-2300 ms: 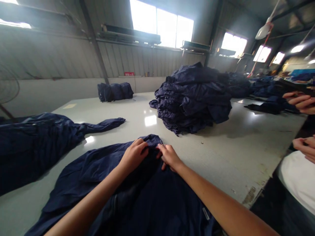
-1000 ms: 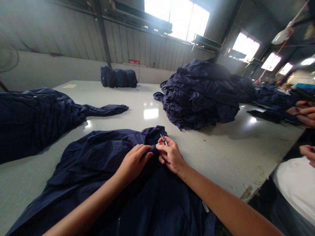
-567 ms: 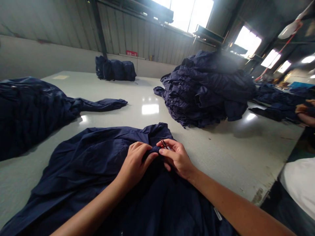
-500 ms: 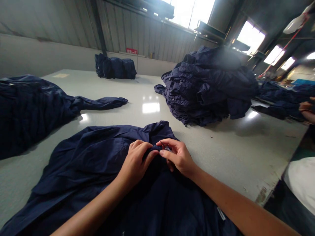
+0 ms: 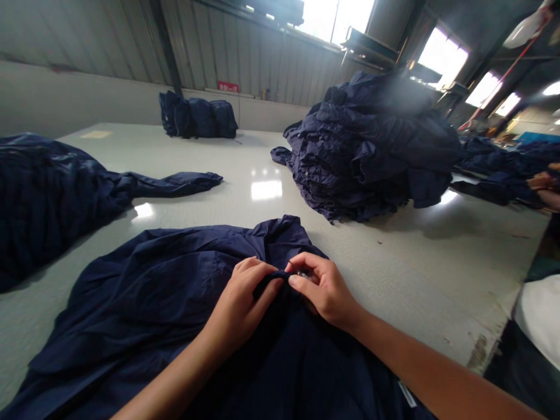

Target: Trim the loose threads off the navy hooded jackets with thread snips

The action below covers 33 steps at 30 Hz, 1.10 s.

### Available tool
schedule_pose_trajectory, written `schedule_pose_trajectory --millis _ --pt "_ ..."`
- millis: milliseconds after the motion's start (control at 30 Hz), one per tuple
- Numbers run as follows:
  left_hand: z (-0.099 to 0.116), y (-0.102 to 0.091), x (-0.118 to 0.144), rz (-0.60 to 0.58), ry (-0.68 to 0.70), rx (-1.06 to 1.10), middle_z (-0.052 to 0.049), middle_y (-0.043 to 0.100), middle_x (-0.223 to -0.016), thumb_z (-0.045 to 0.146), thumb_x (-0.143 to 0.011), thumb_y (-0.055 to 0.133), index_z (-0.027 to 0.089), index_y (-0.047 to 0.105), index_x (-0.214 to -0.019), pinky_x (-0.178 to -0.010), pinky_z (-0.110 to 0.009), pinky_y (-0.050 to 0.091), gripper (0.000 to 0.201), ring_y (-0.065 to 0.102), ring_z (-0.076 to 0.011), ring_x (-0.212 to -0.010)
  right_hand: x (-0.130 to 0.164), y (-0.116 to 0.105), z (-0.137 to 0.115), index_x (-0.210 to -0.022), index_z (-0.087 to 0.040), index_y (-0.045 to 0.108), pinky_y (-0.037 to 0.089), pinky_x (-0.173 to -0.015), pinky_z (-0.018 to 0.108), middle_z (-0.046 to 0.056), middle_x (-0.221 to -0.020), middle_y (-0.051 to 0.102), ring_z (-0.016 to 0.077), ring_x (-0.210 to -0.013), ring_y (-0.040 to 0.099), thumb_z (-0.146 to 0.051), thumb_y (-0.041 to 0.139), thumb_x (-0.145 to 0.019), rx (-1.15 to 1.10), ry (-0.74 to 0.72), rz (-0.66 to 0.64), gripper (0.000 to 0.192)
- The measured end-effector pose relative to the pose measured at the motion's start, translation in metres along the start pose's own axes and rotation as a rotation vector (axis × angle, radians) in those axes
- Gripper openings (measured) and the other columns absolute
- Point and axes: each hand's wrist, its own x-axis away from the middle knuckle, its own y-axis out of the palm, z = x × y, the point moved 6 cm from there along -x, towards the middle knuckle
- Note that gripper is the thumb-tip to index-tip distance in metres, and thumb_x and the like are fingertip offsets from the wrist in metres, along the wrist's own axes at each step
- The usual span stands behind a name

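Observation:
A dark navy garment point(image 5: 144, 291) lies spread and creased on the table in front of me. My left hand point(image 5: 245, 294) pinches a gathered fold of it between thumb and fingers. Close against that fold, my right hand point(image 5: 321, 286) is closed, thumb and forefinger nearly together. A small shiny metal tool point(image 5: 301, 273) shows inside its curled fingers; most of it is hidden, so its kind is unclear. The fingertips of both hands almost meet at the fold. A small white label point(image 5: 407, 394) shows on the garment beside my right forearm.
A tall heap of navy garments point(image 5: 371, 151) stands on the pale table point(image 5: 420, 280) at back right. Another navy pile point(image 5: 48, 204) lies left, one sleeve reaching inward. A folded navy bundle point(image 5: 199, 116) sits by the wall. A person's hand point(image 5: 542, 181) shows at the far right.
My hands have shifted slightly right and down in view, still at the same fold. The right fingers have drawn in closer around the metal tool. The view has tilted a little.

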Motion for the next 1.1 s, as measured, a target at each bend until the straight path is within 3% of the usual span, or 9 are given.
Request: schedule_pose_trajectory --millis 100,200,300,467,1100 --pt "-0.003 -0.001 0.000 0.002 -0.093 0.019 -0.004 0.066 -0.089 0.035 -0.104 0.059 0.022 0.069 -0.094 -0.086 -0.038 0.049 0.019 0.061 -0.0233 -0.091 -0.001 -0.009 -0.009 -0.106 -0.020 0.072 0.034 -0.042 0.019 0.002 -0.084 0.068 0.0087 -0.054 0.051 -0.037 0.072 -0.095 0.048 -0.043 0.021 0.020" --pt "-0.005 -0.002 0.000 0.005 -0.126 0.028 -0.003 0.063 -0.085 0.036 -0.102 0.060 0.021 0.067 -0.088 -0.081 -0.036 0.046 0.022 0.059 -0.0219 -0.086 -0.002 -0.014 -0.016 -0.109 -0.020 0.072 0.048 -0.060 0.025 0.003 -0.086 0.071 0.0153 -0.071 0.063 -0.040 0.071 -0.097 0.151 -0.102 -0.014 0.023" --pt "-0.006 -0.002 0.001 0.006 -0.130 0.039 -0.002 0.060 -0.083 0.036 -0.102 0.060 0.021 0.064 -0.084 -0.080 -0.035 0.044 0.023 0.057 -0.0213 -0.085 -0.002 -0.013 -0.015 -0.106 -0.020 0.071 0.053 -0.074 0.029 0.004 -0.092 0.074 0.0188 -0.081 0.069 -0.037 0.075 -0.095 0.237 -0.117 -0.079 0.021" --pt "-0.005 0.000 0.002 -0.017 -0.117 0.049 -0.002 0.062 -0.084 0.033 -0.100 0.060 0.021 0.065 -0.087 -0.082 -0.036 0.044 0.019 0.057 -0.0212 -0.085 -0.002 -0.009 -0.009 -0.105 -0.019 0.074 0.052 -0.070 0.028 0.003 -0.090 0.074 0.0168 -0.075 0.067 -0.035 0.075 -0.094 0.325 -0.128 -0.145 0.019" --pt "-0.004 -0.001 0.000 -0.017 -0.097 0.045 -0.002 0.062 -0.085 0.031 -0.099 0.060 0.022 0.066 -0.089 -0.089 -0.039 0.045 0.015 0.058 -0.0218 -0.086 0.000 -0.011 -0.009 -0.102 -0.020 0.077 0.053 -0.068 0.029 0.004 -0.091 0.077 0.0181 -0.074 0.069 -0.034 0.073 -0.096 0.390 -0.127 -0.116 0.016"
